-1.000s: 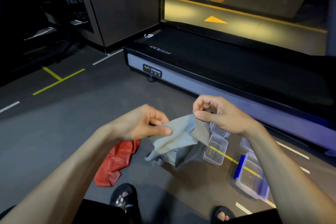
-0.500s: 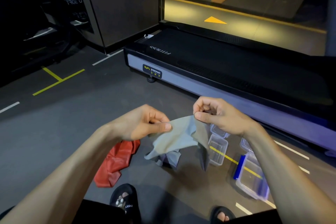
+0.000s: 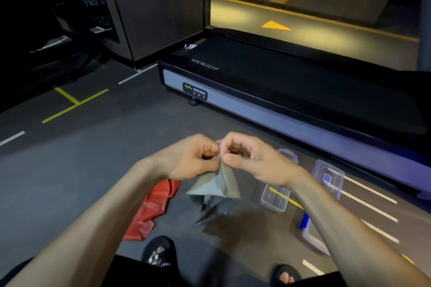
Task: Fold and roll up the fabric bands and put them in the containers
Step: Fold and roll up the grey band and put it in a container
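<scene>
Grey band (image 3: 215, 185) hangs left of the clear container (image 3: 275, 198), pinched at its top by your left hand (image 3: 189, 158) and right hand (image 3: 251, 158). Folding step; next, roll it tight.

Seen from above, a person's left hand (image 3: 186, 158) and right hand (image 3: 251, 158) met in front of the body, fingertips pinching the top edge of a limp grey fabric band (image 3: 215, 185) that hung between them in loose folds. A crumpled red fabric band (image 3: 151, 209) lay on the dark grey rubber floor (image 3: 70, 170) under the left forearm. Clear plastic containers (image 3: 275, 198) stood on the floor beneath the right wrist, one with a blue clip (image 3: 304, 221). A black treadmill deck (image 3: 291, 81) ran behind. Black sandals (image 3: 158, 251) showed below.
</scene>
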The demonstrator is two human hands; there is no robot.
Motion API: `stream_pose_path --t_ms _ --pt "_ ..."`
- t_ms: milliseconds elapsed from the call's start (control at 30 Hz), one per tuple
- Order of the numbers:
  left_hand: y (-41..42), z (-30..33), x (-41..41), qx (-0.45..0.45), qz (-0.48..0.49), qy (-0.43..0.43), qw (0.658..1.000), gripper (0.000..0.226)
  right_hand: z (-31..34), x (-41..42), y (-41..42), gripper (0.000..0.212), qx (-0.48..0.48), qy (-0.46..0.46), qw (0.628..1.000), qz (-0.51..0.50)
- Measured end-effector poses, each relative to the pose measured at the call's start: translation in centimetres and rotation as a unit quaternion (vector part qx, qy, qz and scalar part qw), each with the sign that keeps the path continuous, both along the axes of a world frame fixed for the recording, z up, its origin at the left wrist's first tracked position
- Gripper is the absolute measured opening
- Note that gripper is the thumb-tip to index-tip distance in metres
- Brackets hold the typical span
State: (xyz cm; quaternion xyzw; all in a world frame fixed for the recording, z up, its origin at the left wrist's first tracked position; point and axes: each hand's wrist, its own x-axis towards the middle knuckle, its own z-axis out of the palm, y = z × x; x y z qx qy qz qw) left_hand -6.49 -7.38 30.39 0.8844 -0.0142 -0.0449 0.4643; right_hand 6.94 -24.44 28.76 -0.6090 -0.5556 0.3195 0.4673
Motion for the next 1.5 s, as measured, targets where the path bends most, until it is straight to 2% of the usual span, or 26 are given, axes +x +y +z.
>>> stream_pose_path --t_ms 200,300,433,567,700,833,1500 --pt "0.1 0.4 -0.6 0.087 0.021 -0.051 0.995 0.03 0.6 0.6 -0.1 0.003 -0.044 -0.048 0.998 0.015" --pt "-0.2 0.2 -0.8 0.072 0.038 -0.051 0.995 0.032 1.3 1.0 -0.1 0.005 -0.062 -0.072 0.995 0.029" --pt "0.2 -0.3 -0.9 0.122 0.049 -0.033 0.991 0.039 1.6 1.2 -0.1 0.005 -0.089 -0.077 0.993 0.034" --pt "1.1 -0.6 -1.2 0.019 -0.01 0.059 0.998 0.035 2.7 1.7 -0.5 0.006 -0.043 -0.021 0.999 0.025" --pt "1.1 -0.9 -1.0 -0.037 0.005 0.049 0.998 0.034 3.2 3.0 -1.6 0.007 -0.015 0.033 0.999 -0.004" --pt "1.1 -0.9 -0.8 -0.099 0.033 0.027 0.994 0.018 2.7 3.7 -2.3 0.012 -0.021 0.039 0.998 -0.034" --pt "0.5 -0.3 -1.1 -0.116 0.061 -0.007 0.991 0.012 1.8 4.3 -3.2 0.011 -0.042 0.035 0.998 -0.037"
